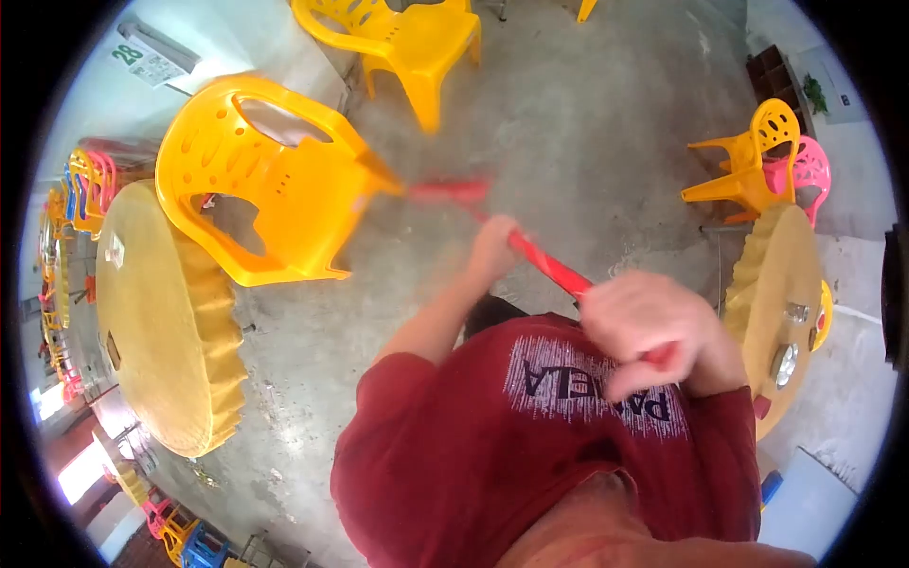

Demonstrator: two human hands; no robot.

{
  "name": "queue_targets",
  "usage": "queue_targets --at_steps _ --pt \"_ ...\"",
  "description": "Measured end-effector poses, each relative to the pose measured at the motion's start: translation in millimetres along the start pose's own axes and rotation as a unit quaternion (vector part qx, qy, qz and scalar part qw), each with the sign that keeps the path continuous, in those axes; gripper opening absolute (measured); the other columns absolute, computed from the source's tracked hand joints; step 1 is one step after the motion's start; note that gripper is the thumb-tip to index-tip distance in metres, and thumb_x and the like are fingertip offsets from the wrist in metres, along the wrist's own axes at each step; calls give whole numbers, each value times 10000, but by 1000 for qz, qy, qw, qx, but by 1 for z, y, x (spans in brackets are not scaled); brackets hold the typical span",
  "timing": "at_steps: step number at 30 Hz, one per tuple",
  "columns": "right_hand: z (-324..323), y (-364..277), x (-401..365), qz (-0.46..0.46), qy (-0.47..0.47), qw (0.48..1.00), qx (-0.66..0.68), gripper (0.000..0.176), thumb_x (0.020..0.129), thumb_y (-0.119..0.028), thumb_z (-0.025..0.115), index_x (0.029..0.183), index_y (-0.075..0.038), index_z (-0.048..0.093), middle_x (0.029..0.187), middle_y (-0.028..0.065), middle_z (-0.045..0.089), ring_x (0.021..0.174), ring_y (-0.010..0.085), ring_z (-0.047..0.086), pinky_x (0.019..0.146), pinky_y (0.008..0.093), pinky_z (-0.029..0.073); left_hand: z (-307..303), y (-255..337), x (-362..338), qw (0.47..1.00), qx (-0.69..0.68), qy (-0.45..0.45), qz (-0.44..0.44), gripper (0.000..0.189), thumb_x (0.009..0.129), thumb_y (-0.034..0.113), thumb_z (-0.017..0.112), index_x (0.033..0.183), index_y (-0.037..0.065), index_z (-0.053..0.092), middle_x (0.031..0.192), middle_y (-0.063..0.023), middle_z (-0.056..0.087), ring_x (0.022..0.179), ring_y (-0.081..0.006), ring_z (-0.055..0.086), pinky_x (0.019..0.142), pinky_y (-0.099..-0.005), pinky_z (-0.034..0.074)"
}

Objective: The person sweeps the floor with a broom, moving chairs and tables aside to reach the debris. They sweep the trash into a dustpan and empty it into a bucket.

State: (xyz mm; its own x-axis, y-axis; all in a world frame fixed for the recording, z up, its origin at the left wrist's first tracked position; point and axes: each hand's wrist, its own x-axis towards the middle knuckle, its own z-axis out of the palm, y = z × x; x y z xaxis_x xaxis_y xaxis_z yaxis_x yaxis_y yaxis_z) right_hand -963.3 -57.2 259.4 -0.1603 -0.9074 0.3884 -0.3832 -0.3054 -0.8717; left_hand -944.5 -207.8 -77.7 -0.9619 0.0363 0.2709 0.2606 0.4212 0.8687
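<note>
A broom with a red handle [559,271] slants across in front of my body. Its red head [450,190] is smeared by motion and lies near a leg of the large yellow chair [303,194]; its bristles cannot be made out. My left hand [494,250] is wrapped round the lower part of the handle. Higher up, close to my chest, my right hand [649,322] is closed round the top end, and a red tip shows below the fingers.
Grey concrete floor [587,123] runs ahead. Round tables with yellow cloths stand at left [151,322] and right [772,312]. Another yellow chair [417,47] stands farther off; a yellow chair [753,166] and a pink chair [810,172] are by the right wall.
</note>
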Motion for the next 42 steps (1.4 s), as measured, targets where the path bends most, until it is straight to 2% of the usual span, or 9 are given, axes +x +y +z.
queue_targets --at_steps 2,5,7,12,16,22,23,33,42 --pt "-16 -14 -3 24 165 980 108 353 787 -176 734 612 -46 456 557 86 481 483 263 481 485 345 423 -13 17 -9 997 76 -32 13 330 791 314 689 651 68 519 698 -150 562 681 -367 568 595 -461 438" --pt "-50 -22 -13 47 268 938 214 299 799 -126 666 606 -54 450 537 56 500 446 212 475 473 340 431 -35 59 6 988 139 -73 1 363 812 364 663 659 72 512 703 -142 565 681 -369 571 585 -465 437" --pt "-80 -20 -22 14 203 955 215 327 838 -154 649 613 -82 423 540 30 510 429 175 487 467 343 463 -41 89 27 988 109 -96 -48 359 808 361 666 660 74 509 684 -142 557 670 -374 566 578 -464 436" --pt "-111 -46 -12 -44 255 964 54 372 875 -264 667 648 -112 415 557 -4 524 457 141 536 464 309 501 -28 109 108 990 -35 -130 -45 275 771 266 668 669 66 511 674 -142 555 676 -384 565 581 -474 435" --pt "-159 -43 -17 -71 245 967 2 347 920 -277 588 670 -126 400 529 -21 505 442 123 520 466 294 480 -2 94 176 995 -86 -14 51 212 725 201 674 680 62 520 683 -144 568 690 -396 566 594 -483 436" --pt "-226 22 -32 -60 381 921 60 287 979 -271 450 740 -127 384 575 -5 406 498 146 417 556 336 407 -2 45 264 986 96 136 18 209 704 206 701 636 65 563 678 -157 593 685 -387 580 620 -475 450" --pt "-239 32 -34 -60 371 925 47 283 982 -275 450 750 -126 386 582 -2 407 504 148 413 564 343 403 -1 33 281 979 87 177 47 413 751 276 750 564 44 463 561 -146 501 567 -380 519 543 -464 401" --pt "-331 39 -4 -76 294 953 -16 307 962 -310 490 725 -153 374 564 -34 375 496 113 375 558 308 352 9 31 399 970 109 190 110 361 799 303 658 543 100 504 588 -103 561 603 -336 564 583 -441 412" --pt "-331 94 86 -12 384 923 4 269 965 -222 484 741 -120 376 636 16 386 561 152 397 584 328 356 -70 -29 388 989 93 -107 -46 244 718 342 694 675 112 623 713 -114 641 720 -338 623 663 -431 491"
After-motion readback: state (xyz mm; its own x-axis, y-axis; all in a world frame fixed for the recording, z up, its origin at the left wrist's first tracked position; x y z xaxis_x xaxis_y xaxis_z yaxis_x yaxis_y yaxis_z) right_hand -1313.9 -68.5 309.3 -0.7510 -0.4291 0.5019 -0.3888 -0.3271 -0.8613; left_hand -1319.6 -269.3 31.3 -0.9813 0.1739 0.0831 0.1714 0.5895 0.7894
